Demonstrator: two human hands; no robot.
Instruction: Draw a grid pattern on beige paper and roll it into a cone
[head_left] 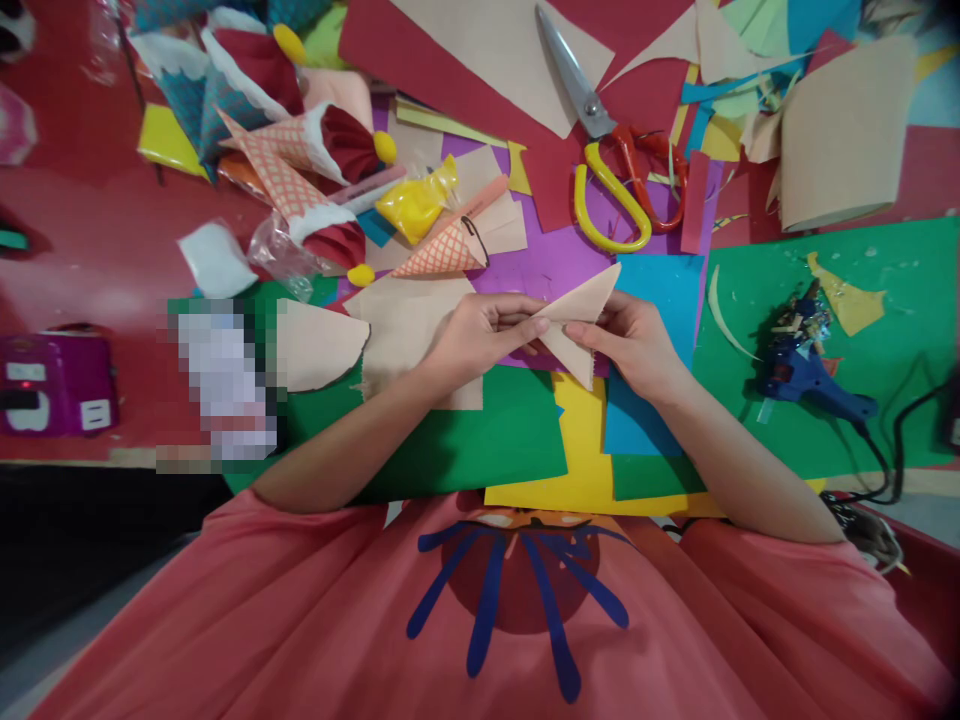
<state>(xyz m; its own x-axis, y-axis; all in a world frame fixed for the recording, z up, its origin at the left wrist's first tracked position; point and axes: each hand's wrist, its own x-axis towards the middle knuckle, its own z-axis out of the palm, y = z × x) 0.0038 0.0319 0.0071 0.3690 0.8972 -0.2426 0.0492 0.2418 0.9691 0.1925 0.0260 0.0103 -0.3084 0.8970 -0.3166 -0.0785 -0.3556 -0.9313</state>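
Observation:
Between both hands is a folded piece of beige paper point(579, 305), its pointed tip turned up and to the right. My left hand point(487, 335) pinches its left side, while my right hand point(634, 340) grips the right side with the thumb laid on the fold. Some fingers are hidden behind the paper. Below and left of my left hand lies a beige sheet with zigzag edges point(412, 310). A rounded beige cut piece point(319, 345) is further left. Just beyond the hands rests a small checked paper cone point(442, 252).
Large scissors point(611, 150) with yellow and red handles lie at the back. A blue glue gun point(814, 375) with a cord sits on green sheet point(720, 440) at right. Several decorated paper cones point(277, 150) pile up at back left. A purple box point(67, 385) stands far left.

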